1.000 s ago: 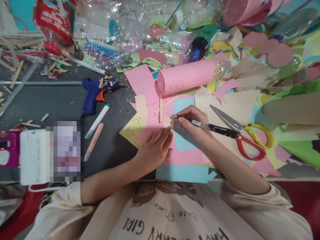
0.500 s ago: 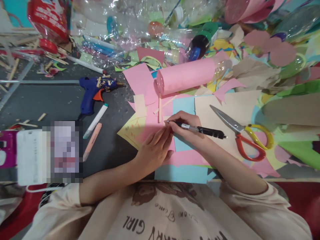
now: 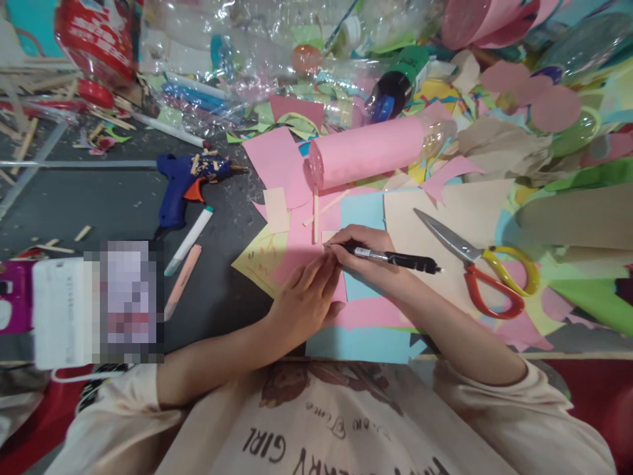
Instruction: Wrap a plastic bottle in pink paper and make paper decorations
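My right hand [image 3: 364, 249] grips a black pen [image 3: 411, 261], its tip down at a small cream paper piece [image 3: 327, 235] that is mostly covered by my fingers. Beside it, my left hand [image 3: 304, 293] lies flat with fingers stretched out over pink paper [image 3: 294, 254], its fingertips close to the pen tip. Two thin wooden sticks [image 3: 316, 214] rest just beyond my hands. Under the left fingers' side is a yellow paper [image 3: 260, 260] with orange marks. Light blue paper [image 3: 362, 214] shows beneath my right hand.
Scissors [image 3: 475, 254] with red and yellow handles lie on cream paper at right. A pink-wrapped bottle [image 3: 368, 150] lies beyond my hands. A blue glue gun [image 3: 175, 185] and two markers [image 3: 190, 241] are at left. Plastic bottles and paper scraps crowd the far side.
The pen tip and my right hand have shifted very slightly left and down. My left hand stays in place on the paper.
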Demonstrator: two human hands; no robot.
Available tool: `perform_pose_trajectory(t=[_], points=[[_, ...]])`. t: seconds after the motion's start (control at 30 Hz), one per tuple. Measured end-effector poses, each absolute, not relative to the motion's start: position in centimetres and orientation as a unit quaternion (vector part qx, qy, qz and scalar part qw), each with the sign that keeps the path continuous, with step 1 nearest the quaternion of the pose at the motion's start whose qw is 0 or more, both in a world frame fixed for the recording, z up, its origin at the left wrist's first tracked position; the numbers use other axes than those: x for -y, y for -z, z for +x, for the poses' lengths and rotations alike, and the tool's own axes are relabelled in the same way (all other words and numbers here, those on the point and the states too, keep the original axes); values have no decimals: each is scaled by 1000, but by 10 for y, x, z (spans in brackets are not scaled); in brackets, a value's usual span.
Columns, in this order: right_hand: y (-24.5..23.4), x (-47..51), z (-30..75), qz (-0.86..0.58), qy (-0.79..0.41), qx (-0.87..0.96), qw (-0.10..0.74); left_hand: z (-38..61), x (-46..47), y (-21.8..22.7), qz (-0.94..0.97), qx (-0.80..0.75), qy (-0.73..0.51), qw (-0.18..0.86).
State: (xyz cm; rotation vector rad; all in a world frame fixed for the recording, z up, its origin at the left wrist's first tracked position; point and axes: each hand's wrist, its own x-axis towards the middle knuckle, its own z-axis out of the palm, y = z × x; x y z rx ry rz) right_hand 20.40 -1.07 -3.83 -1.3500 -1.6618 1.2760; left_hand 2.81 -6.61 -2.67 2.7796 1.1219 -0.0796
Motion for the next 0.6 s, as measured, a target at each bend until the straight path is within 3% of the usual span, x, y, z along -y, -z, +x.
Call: perform_pose_trajectory(t=[0.6], points=[[38,11,202,-519,-482,626,327,28,65,27,925,-370,19,80]])
